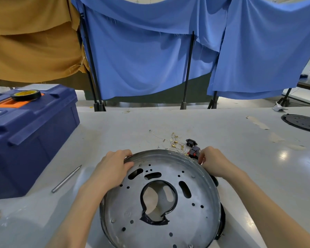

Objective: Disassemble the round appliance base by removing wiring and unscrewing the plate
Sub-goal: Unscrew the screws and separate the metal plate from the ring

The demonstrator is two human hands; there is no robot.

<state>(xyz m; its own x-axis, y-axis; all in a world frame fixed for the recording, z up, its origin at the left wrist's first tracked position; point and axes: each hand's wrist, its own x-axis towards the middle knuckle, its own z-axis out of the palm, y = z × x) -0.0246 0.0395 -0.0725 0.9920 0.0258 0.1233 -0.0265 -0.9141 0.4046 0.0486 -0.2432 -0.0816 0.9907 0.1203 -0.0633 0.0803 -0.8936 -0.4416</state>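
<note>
The round metal appliance base [191,221] lies near the table's front edge, its perforated plate facing up with a large central hole ringed in black tape. My left hand [115,164] grips the base's upper left rim, thumb on the plate. My right hand [214,162] rests at the upper right rim, its fingers pinching at the black and red switch block [194,151]. A bundle of thin white wires with brass terminals [174,143] lies on the table just behind the base, beside a black socket part [191,141].
A blue toolbox [25,140] with a roll of black tape [26,94] on its lid stands at the left. A metal rod [66,179] lies beside it. A black round cover [302,122] sits at the far right. Blue and tan cloths hang behind the table.
</note>
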